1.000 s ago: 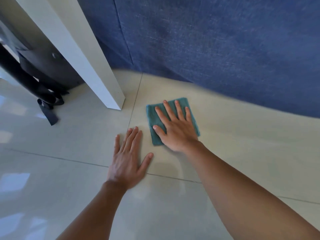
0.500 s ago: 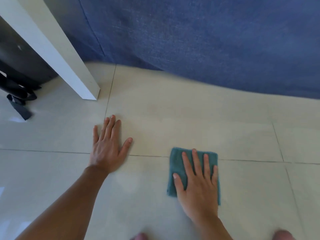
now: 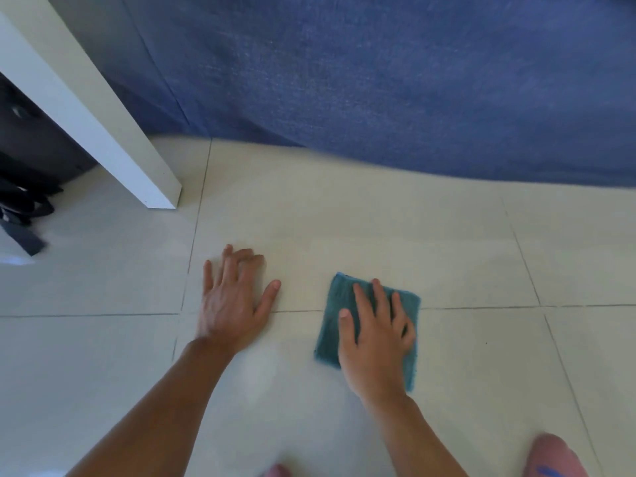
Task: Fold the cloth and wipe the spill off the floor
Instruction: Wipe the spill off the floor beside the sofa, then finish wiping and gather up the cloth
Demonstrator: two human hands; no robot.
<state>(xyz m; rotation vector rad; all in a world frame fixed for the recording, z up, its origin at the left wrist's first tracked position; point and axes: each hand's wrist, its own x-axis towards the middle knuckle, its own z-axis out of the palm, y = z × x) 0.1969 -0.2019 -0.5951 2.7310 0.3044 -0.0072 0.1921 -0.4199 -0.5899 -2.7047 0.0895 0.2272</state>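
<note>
A folded teal cloth (image 3: 332,318) lies flat on the pale tiled floor (image 3: 464,263), across a grout line. My right hand (image 3: 377,335) presses flat on top of it, fingers spread and pointing away from me, covering most of the cloth. My left hand (image 3: 234,301) rests palm-down on the bare tile just left of the cloth, fingers apart, holding nothing; its fingertips are blurred. No spill is distinguishable on the glossy floor.
A white furniture leg (image 3: 103,125) slants down to the floor at the upper left. Dark bags and straps (image 3: 24,187) sit behind it. A blue fabric sofa front (image 3: 378,80) fills the back. Pink footwear (image 3: 554,459) shows at the bottom edge.
My right hand dragged the cloth from beside the white leg back toward me and to the right over the last second. My left hand stayed planted on the tile, shifting slightly.
</note>
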